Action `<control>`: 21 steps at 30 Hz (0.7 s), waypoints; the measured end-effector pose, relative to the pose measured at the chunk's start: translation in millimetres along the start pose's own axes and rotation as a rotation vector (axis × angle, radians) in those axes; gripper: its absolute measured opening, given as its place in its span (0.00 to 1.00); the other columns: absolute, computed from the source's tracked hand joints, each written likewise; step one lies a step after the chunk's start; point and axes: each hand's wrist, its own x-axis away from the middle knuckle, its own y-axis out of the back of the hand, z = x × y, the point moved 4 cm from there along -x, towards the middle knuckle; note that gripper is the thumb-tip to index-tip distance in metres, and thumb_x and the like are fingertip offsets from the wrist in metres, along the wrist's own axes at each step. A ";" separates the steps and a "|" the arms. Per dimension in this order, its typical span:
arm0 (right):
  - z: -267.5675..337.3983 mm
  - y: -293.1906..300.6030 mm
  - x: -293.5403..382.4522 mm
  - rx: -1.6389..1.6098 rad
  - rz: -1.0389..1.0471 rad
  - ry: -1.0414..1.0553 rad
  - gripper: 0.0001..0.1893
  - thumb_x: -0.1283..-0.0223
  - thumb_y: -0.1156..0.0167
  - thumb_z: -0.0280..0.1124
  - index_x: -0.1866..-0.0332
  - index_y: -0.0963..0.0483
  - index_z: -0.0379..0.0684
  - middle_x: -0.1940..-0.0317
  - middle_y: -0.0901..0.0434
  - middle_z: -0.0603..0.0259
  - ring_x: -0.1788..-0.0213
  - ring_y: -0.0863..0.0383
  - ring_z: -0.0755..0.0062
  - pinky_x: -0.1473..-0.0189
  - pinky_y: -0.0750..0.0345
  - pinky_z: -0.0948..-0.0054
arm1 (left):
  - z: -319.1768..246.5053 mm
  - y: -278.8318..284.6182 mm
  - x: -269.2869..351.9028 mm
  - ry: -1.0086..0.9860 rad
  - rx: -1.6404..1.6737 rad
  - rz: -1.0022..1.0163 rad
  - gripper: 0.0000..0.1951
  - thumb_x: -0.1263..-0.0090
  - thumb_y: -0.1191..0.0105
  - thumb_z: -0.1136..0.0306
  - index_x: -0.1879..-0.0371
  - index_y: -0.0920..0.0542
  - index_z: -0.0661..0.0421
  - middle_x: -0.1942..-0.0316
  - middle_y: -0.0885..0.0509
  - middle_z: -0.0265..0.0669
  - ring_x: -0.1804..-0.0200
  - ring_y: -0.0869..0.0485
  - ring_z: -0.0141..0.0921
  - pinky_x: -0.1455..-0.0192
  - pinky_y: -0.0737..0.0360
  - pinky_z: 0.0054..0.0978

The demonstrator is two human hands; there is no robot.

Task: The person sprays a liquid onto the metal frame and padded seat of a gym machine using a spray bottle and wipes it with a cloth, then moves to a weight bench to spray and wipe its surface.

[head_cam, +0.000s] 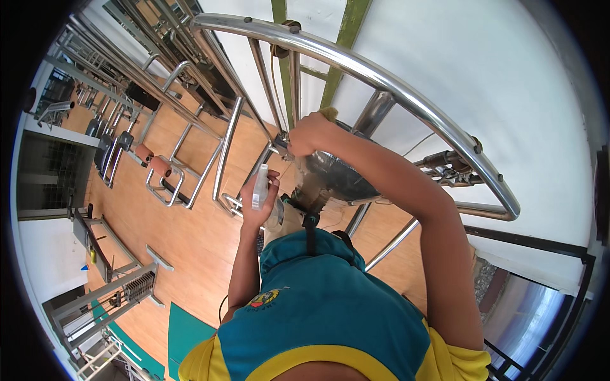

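In my left hand (259,197) is a translucent plastic bottle (260,186), held upright at the middle of the view; its top looks like a spray head. My right hand (307,135) reaches forward and grips a yellowish-brown sponge or cloth (329,113), partly hidden behind the hand. That hand is near the steel uprights of a gym machine, above a worn dark padded seat (348,178). A large curved chrome tube (352,55) of the machine arches across the top, beyond my right forearm. Whether the right hand touches the metal, I cannot tell.
Chrome machine legs (393,245) slant down to the wood-coloured floor at the right. More gym machines stand at the left, one with orange foam rollers (160,166). A weight-stack machine (139,286) and a green mat (188,333) lie lower left. A white wall (457,62) rises at the right.
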 end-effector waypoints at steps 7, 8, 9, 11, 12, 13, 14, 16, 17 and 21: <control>-0.1 -7.0 -9.4 -0.009 0.039 -0.029 0.17 0.42 0.41 0.39 0.52 0.13 0.48 0.53 0.12 0.57 0.46 0.14 0.55 0.46 0.22 0.51 | 23.2 31.3 -8.0 0.041 0.022 -0.026 0.07 0.29 0.40 0.73 0.56 0.16 0.60 0.69 0.17 0.31 0.68 0.22 0.21 0.63 0.25 0.21; 5.9 -14.2 -26.7 0.030 0.095 -0.039 0.17 0.42 0.41 0.41 0.52 0.13 0.49 0.54 0.11 0.58 0.45 0.14 0.55 0.45 0.22 0.52 | 29.3 36.2 -8.1 0.038 -0.003 -0.027 0.07 0.29 0.40 0.73 0.56 0.16 0.61 0.69 0.17 0.31 0.68 0.22 0.22 0.63 0.24 0.21; 8.8 -21.5 -43.8 0.063 0.147 -0.061 0.17 0.42 0.41 0.42 0.53 0.12 0.49 0.56 0.11 0.59 0.45 0.14 0.55 0.44 0.22 0.54 | 26.6 40.6 -10.3 0.031 -0.032 -0.015 0.07 0.30 0.40 0.73 0.56 0.16 0.61 0.69 0.17 0.31 0.68 0.22 0.22 0.63 0.24 0.22; 19.4 -34.9 -70.6 0.164 0.208 -0.057 0.20 0.46 0.35 0.40 0.48 0.13 0.50 0.51 0.11 0.63 0.43 0.15 0.58 0.46 0.23 0.50 | 20.7 46.0 -18.6 0.003 -0.090 0.013 0.07 0.30 0.39 0.73 0.56 0.16 0.60 0.69 0.16 0.32 0.68 0.22 0.22 0.63 0.24 0.22; 31.2 -36.8 -73.1 0.203 0.233 -0.029 0.21 0.46 0.35 0.40 0.46 0.14 0.50 0.49 0.12 0.63 0.42 0.15 0.58 0.46 0.23 0.48 | 24.2 52.2 -20.7 -0.005 -0.090 0.002 0.07 0.30 0.39 0.72 0.56 0.16 0.60 0.69 0.16 0.32 0.68 0.21 0.22 0.62 0.24 0.23; 41.1 -40.1 -71.3 0.243 0.263 -0.007 0.22 0.45 0.35 0.40 0.44 0.15 0.50 0.47 0.13 0.64 0.42 0.16 0.58 0.46 0.24 0.47 | 27.1 56.6 -22.9 -0.007 -0.081 -0.026 0.08 0.30 0.39 0.72 0.56 0.16 0.60 0.69 0.16 0.32 0.68 0.21 0.22 0.62 0.24 0.23; 44.4 -41.2 -69.2 0.280 0.294 0.012 0.23 0.45 0.35 0.39 0.42 0.16 0.50 0.44 0.14 0.64 0.41 0.16 0.58 0.45 0.24 0.46 | 29.2 59.7 -25.6 -0.011 -0.072 -0.051 0.08 0.30 0.39 0.72 0.56 0.15 0.60 0.69 0.16 0.32 0.68 0.21 0.22 0.62 0.24 0.23; 38.8 -48.8 -63.8 0.295 0.383 0.002 0.23 0.44 0.36 0.38 0.41 0.16 0.49 0.40 0.16 0.63 0.39 0.17 0.56 0.44 0.24 0.47 | 29.8 61.1 -29.9 -0.076 -0.064 -0.086 0.08 0.29 0.39 0.72 0.55 0.15 0.60 0.69 0.17 0.31 0.67 0.22 0.21 0.62 0.24 0.21; 33.3 -53.5 -58.8 0.300 0.428 -0.005 0.23 0.43 0.36 0.38 0.40 0.17 0.49 0.39 0.17 0.62 0.39 0.18 0.55 0.43 0.24 0.48 | 31.1 59.0 -35.0 -0.066 -0.026 -0.073 0.09 0.29 0.40 0.71 0.54 0.16 0.60 0.69 0.17 0.31 0.67 0.22 0.21 0.63 0.25 0.21; 22.0 -16.5 -0.9 0.146 0.046 0.170 0.19 0.42 0.38 0.37 0.47 0.14 0.46 0.44 0.14 0.58 0.45 0.15 0.54 0.49 0.20 0.50 | 35.7 76.9 -28.7 0.034 0.025 -0.108 0.08 0.29 0.40 0.72 0.54 0.16 0.60 0.69 0.17 0.29 0.66 0.22 0.20 0.63 0.25 0.20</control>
